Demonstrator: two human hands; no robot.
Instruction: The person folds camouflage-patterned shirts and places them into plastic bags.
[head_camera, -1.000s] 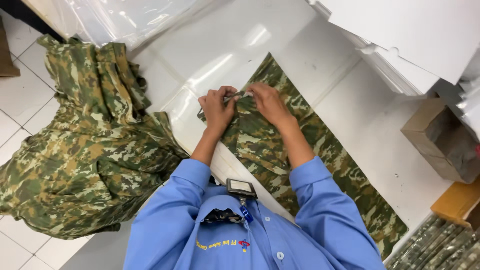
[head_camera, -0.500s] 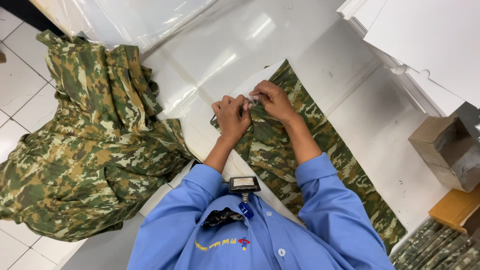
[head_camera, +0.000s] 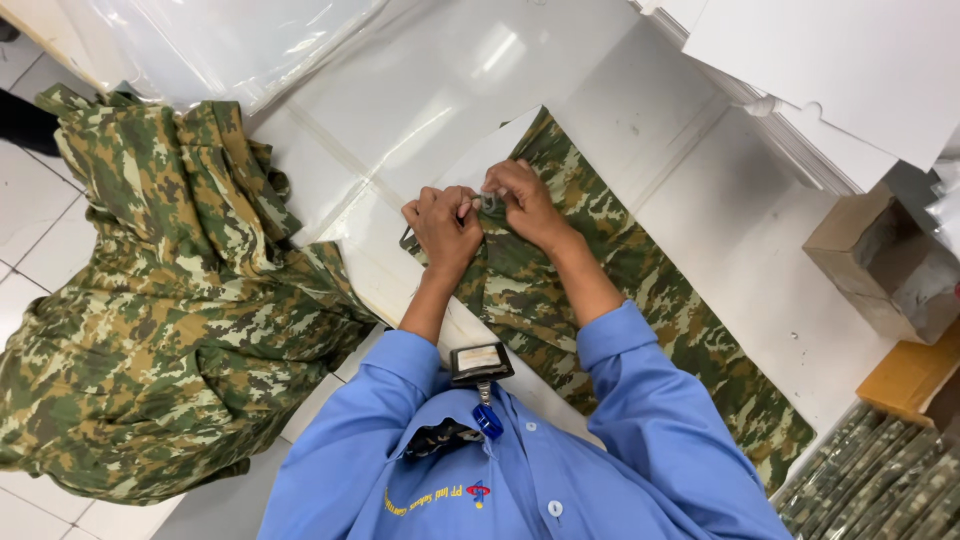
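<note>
A long piece of camouflage cloth (head_camera: 600, 300) lies flat on the white table (head_camera: 760, 260). It is green, brown and tan in blotchy patches. It runs as a slanted strip from the middle of the frame down to the lower right. Its top end is near the middle, and there the cloth is bunched up a little. A small grey thing (head_camera: 488, 203) sits at that bunched end. It is too small to tell what it is.

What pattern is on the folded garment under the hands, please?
Green-and-tan camouflage on the folded garment, head view.
</note>
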